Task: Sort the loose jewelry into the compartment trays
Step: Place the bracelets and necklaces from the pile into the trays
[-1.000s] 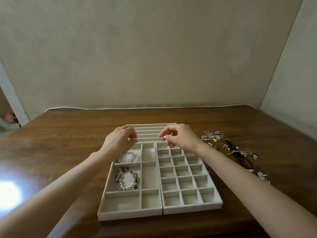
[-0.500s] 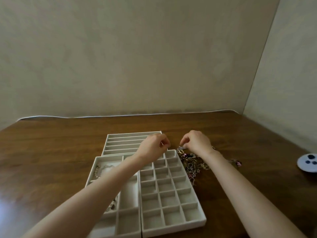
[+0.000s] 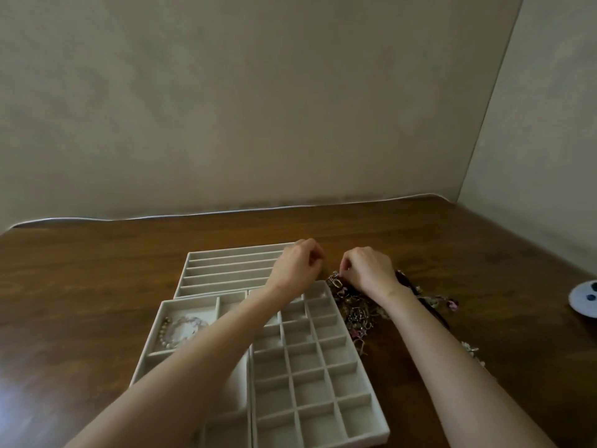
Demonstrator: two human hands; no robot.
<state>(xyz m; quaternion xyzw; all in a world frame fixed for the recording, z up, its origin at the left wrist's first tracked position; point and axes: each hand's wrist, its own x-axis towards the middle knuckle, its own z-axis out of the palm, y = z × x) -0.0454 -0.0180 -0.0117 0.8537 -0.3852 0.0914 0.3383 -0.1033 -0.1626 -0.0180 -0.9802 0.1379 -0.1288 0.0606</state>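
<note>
Three cream trays lie on the wooden table: a slotted tray [image 3: 226, 270] at the back, a tray with large compartments [image 3: 181, 318] on the left holding a bead bracelet [image 3: 176, 329], and a grid tray [image 3: 310, 376] on the right with bare cells. A pile of loose jewelry [image 3: 357, 310] lies just right of the grid tray. My right hand [image 3: 368, 270] rests over the pile's far end, fingertips pinched on a small piece at its top. My left hand [image 3: 298, 263] hovers curled over the grid tray's far corner; nothing shows in it.
A dark cord and more small pieces [image 3: 433, 299] trail to the right of the pile. A white round dish [image 3: 586, 300] with dark dots sits at the right edge. Walls close off the table at the back and the right.
Both hands have left the slotted tray and shifted right to the jewelry pile. The view has swung right too, so the trays sit lower left in the frame.
</note>
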